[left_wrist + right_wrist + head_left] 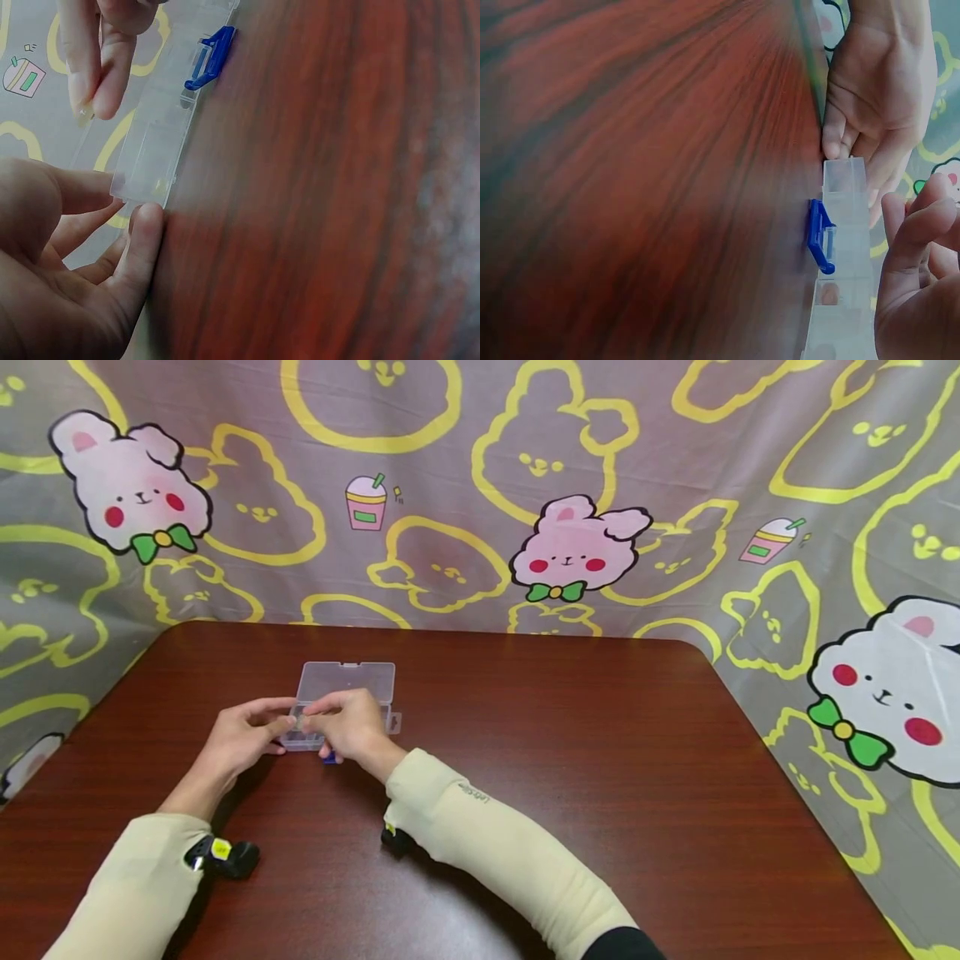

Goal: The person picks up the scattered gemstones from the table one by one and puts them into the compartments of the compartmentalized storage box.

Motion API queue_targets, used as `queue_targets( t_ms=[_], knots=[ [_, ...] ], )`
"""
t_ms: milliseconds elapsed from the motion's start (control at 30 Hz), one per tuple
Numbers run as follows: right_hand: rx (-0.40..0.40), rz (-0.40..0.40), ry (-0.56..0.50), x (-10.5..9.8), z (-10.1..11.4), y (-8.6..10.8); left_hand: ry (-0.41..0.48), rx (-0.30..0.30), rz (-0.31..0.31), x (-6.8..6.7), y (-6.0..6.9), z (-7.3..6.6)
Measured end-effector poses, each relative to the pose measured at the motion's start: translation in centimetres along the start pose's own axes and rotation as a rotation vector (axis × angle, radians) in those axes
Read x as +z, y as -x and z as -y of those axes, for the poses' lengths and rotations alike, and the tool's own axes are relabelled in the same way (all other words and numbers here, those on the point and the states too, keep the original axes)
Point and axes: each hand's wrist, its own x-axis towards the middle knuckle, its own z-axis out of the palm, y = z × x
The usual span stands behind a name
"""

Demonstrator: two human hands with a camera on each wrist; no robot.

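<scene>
A clear plastic compartment box [302, 745] stands on the table with its lid [352, 681] raised at the back. My left hand [243, 735] holds the box's left end, thumb and fingers at its corner in the left wrist view. Over the compartments, my right hand [351, 722] pinches a small pale piece [84, 114] between its fingertips; its kind is too small to tell. A blue latch [216, 60] hangs on the front wall. Through that wall a small reddish-brown thing [830, 293] shows in one compartment.
The brown wooden table [600, 760] extends to the right and in front of the box. Behind it hangs a grey curtain [435, 485] with rabbit and bear drawings. A black wrist camera [236, 858] sits on the left sleeve.
</scene>
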Motion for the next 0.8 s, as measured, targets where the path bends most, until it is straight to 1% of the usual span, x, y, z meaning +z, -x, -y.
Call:
queue_targets(
  t_ms=[100,333,600,800],
  knots=[
    [0.008,-0.011,0.012,0.24,-0.09,-0.04,0.013,0.001,0.003,0.04,-0.03,0.04],
    [0.029,-0.021,0.049,0.71,-0.17,-0.03,0.007,-0.007,0.009,-0.05,-0.01,-0.01],
    [0.056,-0.031,0.081,0.86,-0.02,-0.02,0.006,-0.013,0.021,-0.15,0.03,-0.18],
    [0.062,-0.032,0.101,0.86,0.08,-0.07,0.011,-0.014,0.027,-0.12,0.00,-0.27]
  ],
)
